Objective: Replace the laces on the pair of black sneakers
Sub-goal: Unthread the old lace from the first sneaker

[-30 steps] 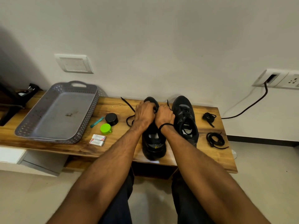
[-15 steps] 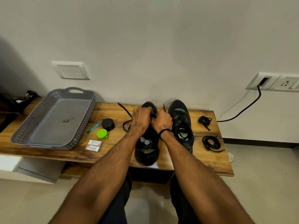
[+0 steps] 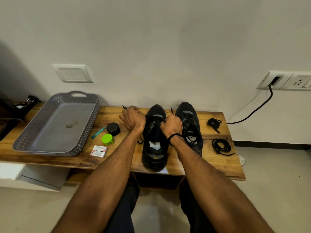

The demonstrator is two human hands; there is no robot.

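Step in hand: by my reading, drawing the lace (image 3: 152, 116) through the front eyelets of the centre sneaker (image 3: 155, 148).
Sneakers: both stand at mid-frame on the wooden bench (image 3: 218, 169), toes to the wall; the second sneaker (image 3: 190, 125), just right of the first, looks laced.
Left hand (image 3: 132, 119): left of the toe, fingers curled round the lace, whose tip pokes out at its upper left.
Right hand (image 3: 171, 126): fist closed on the other end; the fingertips are hidden.
Doing it well: pull both ends evenly, keep the lace flat, and steady the shoe so it does not slide.
Spare laces: two coiled laces (image 3: 220, 146) lie at the right of the bench.
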